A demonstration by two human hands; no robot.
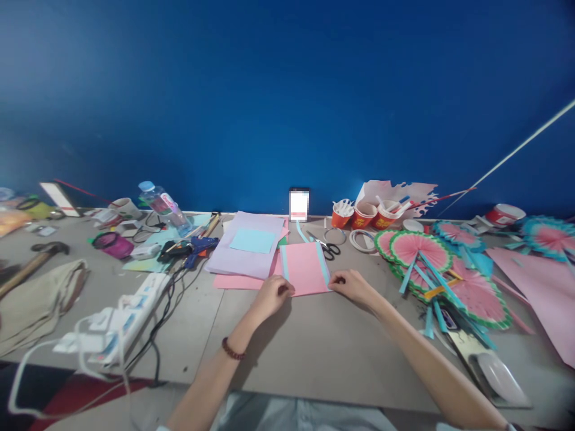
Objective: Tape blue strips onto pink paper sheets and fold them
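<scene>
A pink paper sheet [304, 268] with a light blue strip along each side lies at the middle of the table. My left hand [274, 293] pinches its lower left corner, and my right hand [353, 286] has thumb and fingers closed on the lower right corner. Lilac sheets [245, 263] with a small light blue sheet [254, 240] on top lie just left of it. Black-handled scissors [331, 250] rest beyond its upper right corner.
Pink and green paper fans [420, 251] spread on the right. Red paper cups [363, 215] and a propped phone [299, 205] stand by the blue wall. At left are a power strip [135, 317], glue gun [197, 248], bottle [166, 206] and hammer [33, 263].
</scene>
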